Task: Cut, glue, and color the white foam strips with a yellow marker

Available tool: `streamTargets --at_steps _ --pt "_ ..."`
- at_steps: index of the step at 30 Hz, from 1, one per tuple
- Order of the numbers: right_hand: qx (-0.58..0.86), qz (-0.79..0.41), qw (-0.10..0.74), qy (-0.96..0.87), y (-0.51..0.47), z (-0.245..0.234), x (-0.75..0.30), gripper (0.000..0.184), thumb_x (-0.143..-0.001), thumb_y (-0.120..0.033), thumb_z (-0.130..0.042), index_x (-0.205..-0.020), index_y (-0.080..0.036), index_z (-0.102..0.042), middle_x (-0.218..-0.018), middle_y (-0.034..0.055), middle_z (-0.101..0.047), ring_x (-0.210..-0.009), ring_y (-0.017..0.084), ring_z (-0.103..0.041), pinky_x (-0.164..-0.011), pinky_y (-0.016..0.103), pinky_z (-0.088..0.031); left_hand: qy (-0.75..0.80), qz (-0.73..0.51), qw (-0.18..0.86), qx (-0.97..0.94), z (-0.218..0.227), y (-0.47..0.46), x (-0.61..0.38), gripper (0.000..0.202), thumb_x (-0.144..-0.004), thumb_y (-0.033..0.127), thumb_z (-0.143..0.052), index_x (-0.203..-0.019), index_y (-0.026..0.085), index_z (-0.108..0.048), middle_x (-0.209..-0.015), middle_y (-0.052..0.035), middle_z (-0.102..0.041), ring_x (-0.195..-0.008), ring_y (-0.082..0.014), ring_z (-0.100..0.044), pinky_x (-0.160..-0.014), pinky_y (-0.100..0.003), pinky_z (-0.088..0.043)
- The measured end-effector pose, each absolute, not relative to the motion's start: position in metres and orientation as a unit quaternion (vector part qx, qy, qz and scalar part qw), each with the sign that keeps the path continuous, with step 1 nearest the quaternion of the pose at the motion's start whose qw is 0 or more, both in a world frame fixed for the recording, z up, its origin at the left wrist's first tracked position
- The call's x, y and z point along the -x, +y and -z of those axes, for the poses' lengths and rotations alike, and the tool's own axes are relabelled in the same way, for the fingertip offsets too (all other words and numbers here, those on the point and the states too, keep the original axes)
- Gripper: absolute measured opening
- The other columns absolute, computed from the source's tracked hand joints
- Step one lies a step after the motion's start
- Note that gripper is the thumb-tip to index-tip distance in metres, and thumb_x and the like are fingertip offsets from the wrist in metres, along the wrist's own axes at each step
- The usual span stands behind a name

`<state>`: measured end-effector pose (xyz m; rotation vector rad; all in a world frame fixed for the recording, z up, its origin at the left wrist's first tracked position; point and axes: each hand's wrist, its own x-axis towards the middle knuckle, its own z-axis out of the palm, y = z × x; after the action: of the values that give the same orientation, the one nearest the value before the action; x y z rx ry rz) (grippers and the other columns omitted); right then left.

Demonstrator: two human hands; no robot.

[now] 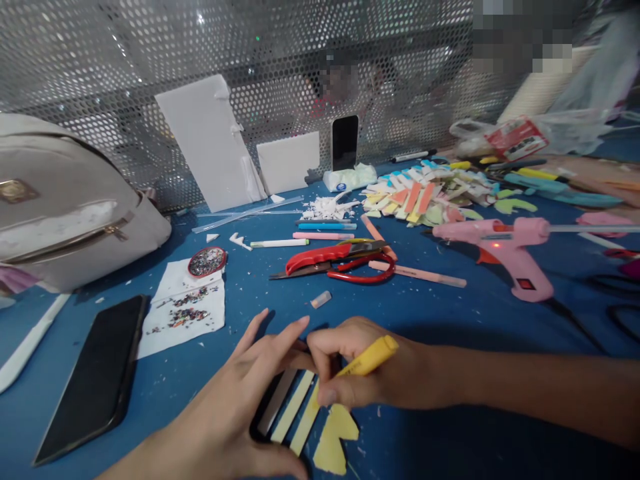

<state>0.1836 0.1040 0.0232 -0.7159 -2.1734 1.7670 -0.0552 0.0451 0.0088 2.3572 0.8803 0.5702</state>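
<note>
A yellow marker [371,357] is gripped in my right hand [350,353], its tip hidden by the fingers over the pale strips. Beneath my hands lie several narrow strips, among them a pale yellow strip [294,405] on something dark-edged that I cannot make out fully. My left hand [250,393] is spread over the left side of these strips, its fingers apart and its thumb along their near ends. Just right of the strips rests a cut yellow paper piece [336,440]. A loose marker cap [321,299] lies beyond my hands.
Red-handled pliers [320,257] and red scissors [363,275] lie ahead. At right is a pink glue gun [505,247] with a lit light; behind it, a heap of coloured strips [425,193]. On the left are a phone [95,380], a glitter-strewn sheet [190,317] and a backpack [65,207].
</note>
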Motion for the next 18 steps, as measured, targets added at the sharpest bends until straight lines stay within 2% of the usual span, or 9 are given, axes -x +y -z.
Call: streamTargets --at_steps 5,8,12,15,18 --pt "0.247 -0.590 0.125 -0.759 0.1040 -0.0193 -0.1848 0.038 -0.083 -0.051 -0.069 -0.070 -0.018 -0.055 -0.060 -0.0043 -0.056 -0.054 0.009 -0.047 -0.050 0.020 -0.032 0.332 -0.209 0.279 -0.877 -0.0100 0.0445 0.0553 0.111 -0.082 0.062 -0.073 -0.159 0.031 0.001 -0.141 -0.0102 -0.060 -0.137 -0.0333 -0.052 -0.123 -0.064 -0.009" --pt "0.228 -0.618 0.127 -0.742 0.1029 -0.0190 -0.1849 0.044 -0.087 -0.055 -0.063 -0.067 -0.018 -0.050 -0.054 -0.0052 -0.053 -0.048 0.008 -0.045 -0.046 0.019 -0.032 0.334 -0.208 0.273 -0.878 -0.0093 0.0442 0.0559 0.112 -0.081 0.063 -0.073 -0.160 0.030 0.000 -0.143 -0.0120 -0.059 -0.138 -0.0345 -0.051 -0.123 -0.063 -0.011" --pt "0.249 -0.617 0.196 -0.720 0.1020 -0.0232 -0.1850 0.050 -0.093 -0.061 -0.052 -0.065 -0.020 -0.045 -0.051 -0.0058 -0.048 -0.044 0.008 -0.043 -0.043 0.018 -0.032 0.322 -0.219 0.278 -0.878 -0.0061 0.0439 0.0571 0.107 -0.086 0.060 -0.070 -0.160 0.028 0.000 -0.137 -0.0099 -0.065 -0.141 -0.0312 -0.047 -0.124 -0.060 -0.005" --pt "0.258 -0.592 0.205 -0.736 0.1025 -0.0255 -0.1858 0.050 -0.097 -0.057 -0.048 -0.062 -0.020 -0.041 -0.049 -0.0062 -0.043 -0.044 0.008 -0.041 -0.044 0.020 -0.031 0.317 -0.220 0.283 -0.878 -0.0038 0.0433 0.0583 0.105 -0.089 0.059 -0.067 -0.160 0.025 0.002 -0.133 -0.0090 -0.067 -0.144 -0.0290 -0.043 -0.124 -0.059 -0.002" --pt "0.256 -0.575 0.214 -0.748 0.1036 -0.0240 -0.1862 0.044 -0.097 -0.050 -0.048 -0.065 -0.020 -0.041 -0.053 -0.0063 -0.042 -0.048 0.009 -0.039 -0.046 0.021 -0.029 0.319 -0.214 0.277 -0.881 -0.0023 0.0428 0.0593 0.104 -0.090 0.063 -0.063 -0.160 0.024 0.003 -0.136 -0.0116 -0.065 -0.144 -0.0295 -0.042 -0.124 -0.059 -0.003"
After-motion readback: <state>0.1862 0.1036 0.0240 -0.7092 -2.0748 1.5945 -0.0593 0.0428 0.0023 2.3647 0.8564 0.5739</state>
